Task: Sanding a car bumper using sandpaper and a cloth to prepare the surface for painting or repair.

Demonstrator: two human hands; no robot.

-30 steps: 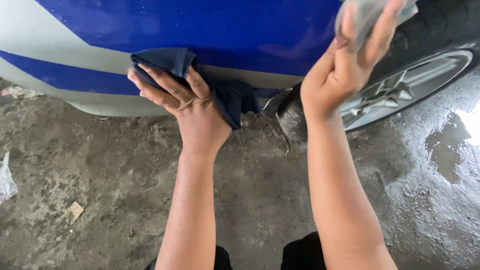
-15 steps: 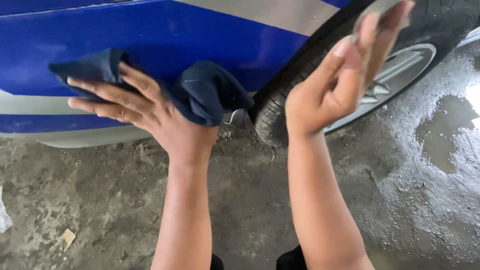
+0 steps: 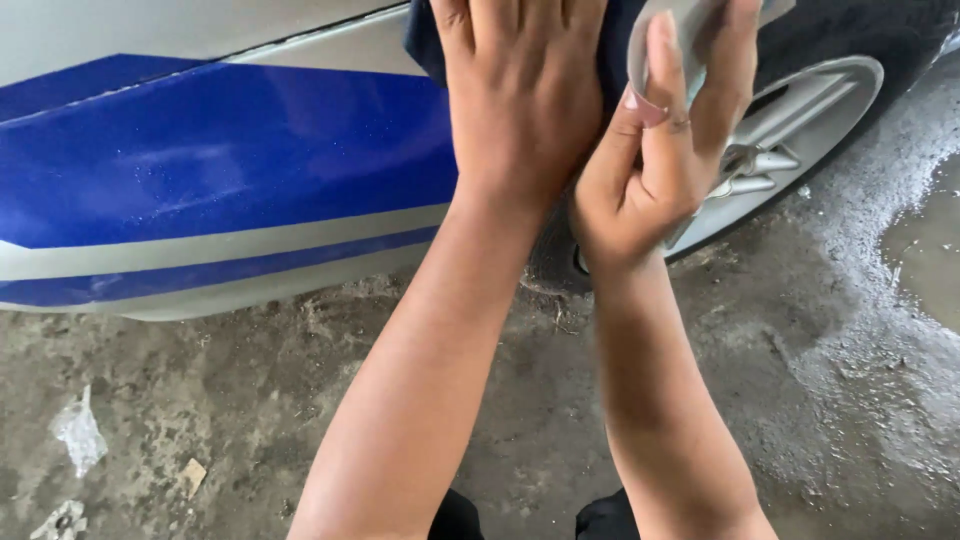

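Observation:
My left hand [image 3: 520, 90] lies flat, fingers spread, pressing a dark blue cloth [image 3: 425, 40] against the blue and silver car body [image 3: 230, 160] near the wheel arch. Most of the cloth is hidden under the hand. My right hand [image 3: 660, 150] is raised just right of it, fingers closed on a pale grey cloth [image 3: 665, 40] held in front of the tyre. The two hands nearly touch.
A silver alloy wheel [image 3: 800, 120] with its black tyre [image 3: 880, 30] sits at the upper right. Wet concrete floor [image 3: 850, 380] with a puddle [image 3: 925, 240] lies to the right. Scraps of litter [image 3: 78, 435] lie on the floor at lower left.
My left hand has slid the blue cloth up and to the right along the car panel, ending close beside my right hand. The view has shifted so the wheel sits further right.

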